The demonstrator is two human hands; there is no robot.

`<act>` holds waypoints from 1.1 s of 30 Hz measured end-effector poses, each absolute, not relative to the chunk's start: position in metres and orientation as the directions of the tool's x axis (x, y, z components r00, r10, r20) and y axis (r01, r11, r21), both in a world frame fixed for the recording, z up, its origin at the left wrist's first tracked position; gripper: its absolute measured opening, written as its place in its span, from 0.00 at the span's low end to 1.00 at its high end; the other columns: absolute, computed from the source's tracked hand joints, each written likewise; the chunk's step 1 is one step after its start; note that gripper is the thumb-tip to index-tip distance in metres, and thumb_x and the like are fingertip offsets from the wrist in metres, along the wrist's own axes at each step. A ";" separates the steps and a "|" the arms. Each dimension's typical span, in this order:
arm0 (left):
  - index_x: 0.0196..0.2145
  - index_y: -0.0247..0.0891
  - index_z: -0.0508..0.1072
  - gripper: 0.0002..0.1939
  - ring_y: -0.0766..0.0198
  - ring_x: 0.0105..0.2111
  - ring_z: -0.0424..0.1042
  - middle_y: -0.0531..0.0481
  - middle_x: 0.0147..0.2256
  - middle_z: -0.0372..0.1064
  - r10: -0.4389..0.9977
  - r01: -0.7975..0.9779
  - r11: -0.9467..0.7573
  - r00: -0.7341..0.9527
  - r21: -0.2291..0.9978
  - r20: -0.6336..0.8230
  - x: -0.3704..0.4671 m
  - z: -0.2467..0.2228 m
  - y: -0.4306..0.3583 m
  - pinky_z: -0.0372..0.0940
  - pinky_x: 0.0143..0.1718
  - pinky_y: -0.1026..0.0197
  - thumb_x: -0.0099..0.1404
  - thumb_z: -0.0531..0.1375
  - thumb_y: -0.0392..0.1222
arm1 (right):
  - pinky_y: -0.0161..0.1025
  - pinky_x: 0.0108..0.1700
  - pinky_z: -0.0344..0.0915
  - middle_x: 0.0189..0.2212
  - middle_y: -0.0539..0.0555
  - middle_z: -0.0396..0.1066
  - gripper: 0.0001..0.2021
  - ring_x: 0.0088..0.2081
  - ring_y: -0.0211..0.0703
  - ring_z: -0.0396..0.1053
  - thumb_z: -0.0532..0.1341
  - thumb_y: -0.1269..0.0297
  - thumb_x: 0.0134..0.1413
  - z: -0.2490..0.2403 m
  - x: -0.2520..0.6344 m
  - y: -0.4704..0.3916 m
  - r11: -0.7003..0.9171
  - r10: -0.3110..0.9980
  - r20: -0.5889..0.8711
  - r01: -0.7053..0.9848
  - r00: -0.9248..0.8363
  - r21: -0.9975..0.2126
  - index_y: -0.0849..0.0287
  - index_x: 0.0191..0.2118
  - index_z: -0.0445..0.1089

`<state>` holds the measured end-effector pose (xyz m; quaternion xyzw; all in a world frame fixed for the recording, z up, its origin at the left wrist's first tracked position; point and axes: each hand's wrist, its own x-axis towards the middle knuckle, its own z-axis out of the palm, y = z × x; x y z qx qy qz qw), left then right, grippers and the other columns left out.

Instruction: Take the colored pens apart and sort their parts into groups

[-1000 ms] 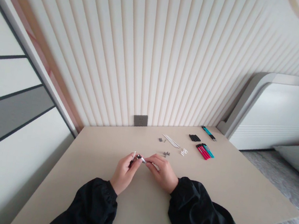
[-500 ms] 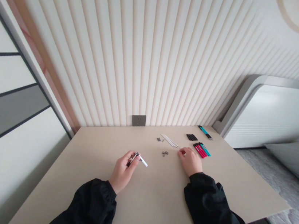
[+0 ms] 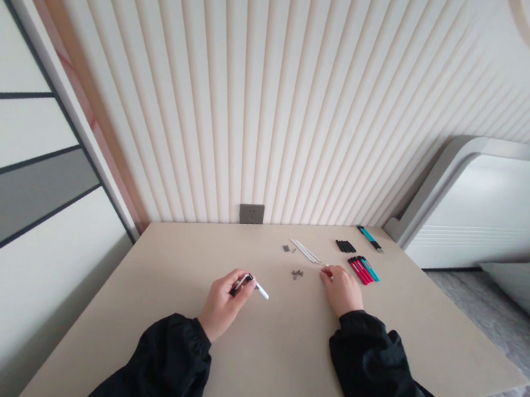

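My left hand (image 3: 222, 303) is closed round a white pen barrel (image 3: 262, 291), which sticks out to the right past the thumb. A black part shows between the fingers; the rest is hidden by them. My right hand (image 3: 343, 291) rests on the table with its fingertips pinched together at the near end of several thin white pen refills (image 3: 305, 251). What sits in that pinch is too small to make out. Left of the right hand lie several small metal pen tips (image 3: 297, 273). Small grey pieces (image 3: 286, 248) lie beside the refills.
Several short black grips (image 3: 345, 246) lie in a row on the beige table (image 3: 273, 356). Nearer are pink pen barrels (image 3: 357, 271) and teal barrels (image 3: 371, 269). A teal and black pen (image 3: 370, 238) lies at the back right. A socket (image 3: 251, 213) is on the wall.
The whole view has shifted slightly, so everything appears a little further right. Both hands keep nearly the same places and holds.
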<state>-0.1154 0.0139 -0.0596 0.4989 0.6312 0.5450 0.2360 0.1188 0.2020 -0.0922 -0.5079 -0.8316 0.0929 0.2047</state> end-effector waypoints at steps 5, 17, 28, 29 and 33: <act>0.33 0.36 0.71 0.14 0.70 0.21 0.55 0.57 0.22 0.59 0.878 0.387 -0.100 -0.398 0.916 0.264 -0.113 -0.059 0.013 0.52 0.22 0.68 0.62 0.58 0.51 | 0.37 0.35 0.58 0.34 0.55 0.72 0.09 0.35 0.44 0.69 0.54 0.64 0.57 -0.092 0.117 0.199 0.439 0.898 0.220 0.820 -0.382 -0.367 0.57 0.33 0.72; 0.36 0.36 0.66 0.17 0.75 0.15 0.51 0.51 0.29 0.71 0.865 0.007 -0.087 -0.495 0.996 0.079 -0.121 -0.066 0.020 0.47 0.17 0.69 0.60 0.59 0.54 | 0.40 0.34 0.63 0.29 0.55 0.70 0.19 0.29 0.42 0.66 0.54 0.52 0.59 -0.083 0.065 0.148 0.481 0.847 0.392 0.206 -0.359 -0.852 0.61 0.42 0.74; 0.38 0.36 0.66 0.19 0.78 0.14 0.47 0.51 0.32 0.70 0.867 -0.116 -0.099 -0.498 0.988 0.028 -0.124 -0.066 0.022 0.42 0.14 0.70 0.59 0.60 0.55 | 0.35 0.28 0.60 0.27 0.52 0.70 0.15 0.25 0.36 0.63 0.65 0.54 0.49 -0.082 -0.002 0.121 0.002 0.918 0.144 -0.359 -0.369 -0.933 0.61 0.36 0.72; 0.38 0.36 0.66 0.19 0.79 0.14 0.47 0.51 0.32 0.69 0.866 -0.122 -0.106 -0.499 0.987 0.031 -0.123 -0.066 0.022 0.42 0.14 0.70 0.59 0.60 0.54 | 0.35 0.28 0.60 0.27 0.52 0.71 0.14 0.25 0.36 0.63 0.65 0.54 0.49 -0.082 0.000 0.122 -0.010 0.918 0.139 -0.372 -0.372 -0.928 0.61 0.36 0.72; 0.39 0.36 0.65 0.17 0.79 0.14 0.47 0.51 0.33 0.69 0.885 -0.124 -0.102 -0.464 0.987 0.033 -0.122 -0.067 0.022 0.41 0.14 0.70 0.60 0.60 0.52 | 0.35 0.28 0.60 0.27 0.51 0.71 0.13 0.25 0.35 0.63 0.66 0.55 0.49 -0.080 0.009 0.125 -0.037 0.902 0.146 -0.408 -0.407 -0.912 0.60 0.34 0.71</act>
